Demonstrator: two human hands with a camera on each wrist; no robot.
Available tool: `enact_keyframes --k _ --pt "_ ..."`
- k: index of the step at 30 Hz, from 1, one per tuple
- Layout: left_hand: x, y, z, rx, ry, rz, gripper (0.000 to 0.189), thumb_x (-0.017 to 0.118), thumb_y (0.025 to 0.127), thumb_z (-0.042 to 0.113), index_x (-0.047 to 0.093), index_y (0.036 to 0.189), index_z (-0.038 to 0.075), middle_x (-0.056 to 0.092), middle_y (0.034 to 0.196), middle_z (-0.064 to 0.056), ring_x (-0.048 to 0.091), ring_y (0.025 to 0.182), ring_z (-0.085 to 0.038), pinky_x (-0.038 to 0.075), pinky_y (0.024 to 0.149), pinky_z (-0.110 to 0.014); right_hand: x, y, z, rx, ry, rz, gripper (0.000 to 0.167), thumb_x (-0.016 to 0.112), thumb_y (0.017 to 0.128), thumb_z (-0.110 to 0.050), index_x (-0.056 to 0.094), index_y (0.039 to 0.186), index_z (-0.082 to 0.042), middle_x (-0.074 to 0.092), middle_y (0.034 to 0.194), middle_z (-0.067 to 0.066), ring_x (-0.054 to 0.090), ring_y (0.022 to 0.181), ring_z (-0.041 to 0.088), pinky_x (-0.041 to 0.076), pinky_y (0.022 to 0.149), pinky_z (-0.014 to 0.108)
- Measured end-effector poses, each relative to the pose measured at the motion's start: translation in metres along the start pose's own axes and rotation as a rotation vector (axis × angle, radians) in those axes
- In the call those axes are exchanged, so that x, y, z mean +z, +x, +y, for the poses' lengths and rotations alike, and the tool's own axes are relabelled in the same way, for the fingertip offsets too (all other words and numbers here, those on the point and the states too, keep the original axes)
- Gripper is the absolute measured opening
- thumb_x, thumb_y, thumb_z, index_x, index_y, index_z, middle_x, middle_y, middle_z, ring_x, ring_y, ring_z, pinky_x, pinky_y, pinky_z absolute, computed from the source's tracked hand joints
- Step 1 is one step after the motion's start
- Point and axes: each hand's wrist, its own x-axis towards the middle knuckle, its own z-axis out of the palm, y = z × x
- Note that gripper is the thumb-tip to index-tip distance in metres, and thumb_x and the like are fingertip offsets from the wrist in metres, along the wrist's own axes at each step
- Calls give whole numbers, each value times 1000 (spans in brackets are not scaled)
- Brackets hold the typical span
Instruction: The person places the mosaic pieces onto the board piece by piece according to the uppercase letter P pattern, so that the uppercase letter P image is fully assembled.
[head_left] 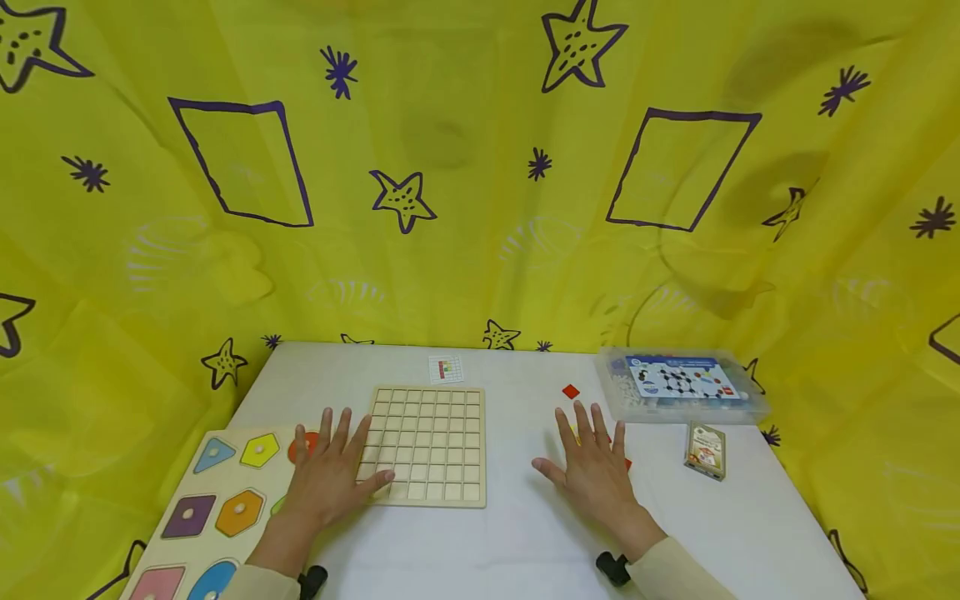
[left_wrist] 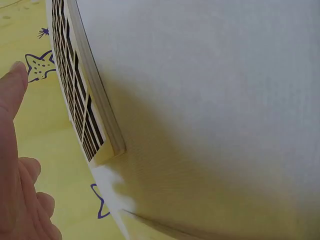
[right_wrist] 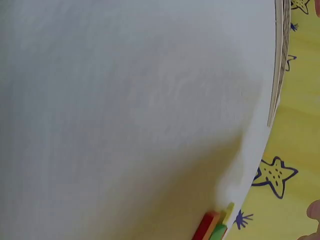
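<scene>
Grid board (head_left: 442, 446) lies on the worktop (head_left: 525, 542), partly hidden by the left grip (head_left: 326, 475).
Left grip has its fingers apart and holds nothing; whether it touches the board, I cannot tell. Right grip (head_left: 596, 475), also with fingers spread and nothing held, hides most of the small coloured pieces (right_wrist: 204, 227), which the right wrist view cuts off. Further out, the shape puzzle (head_left: 225, 482) is cut by the lower edge, and the card (head_left: 446, 369) is too small for reading.

Free gap between board (head_left: 429, 446) and tiles (head_left: 571, 392)
</scene>
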Motion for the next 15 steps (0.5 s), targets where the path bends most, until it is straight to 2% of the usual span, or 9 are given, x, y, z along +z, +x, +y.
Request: enact_keyframes --k 5,9,15 --pt "4 -2 5 10 -22 -13 99 65 92 70 39 163 7 29 169 -27 13 160 -51 3 126 -74 12 3 -18 -40 25 -77 93 58 98 -68 33 166 -9 23 174 22 14 162 47 10 128 71" --pt "9 -4 13 14 -55 -36 101 65 91 70 39 162 4 29 169 -28 15 160 -51 6 128 -70 20 7 -40 -105 79 -136 90 58 101 -63 32 166 -7 22 175 21 14 163 45 14 129 68" --pt "17 -3 21 0 -104 -120 108 64 91 72 31 164 -1 21 172 -29 11 161 -50 8 131 -65 23 11 -69 -224 134 -220 91 57 101 -62 31 165 -3 23 174 19 17 163 41 15 130 67"
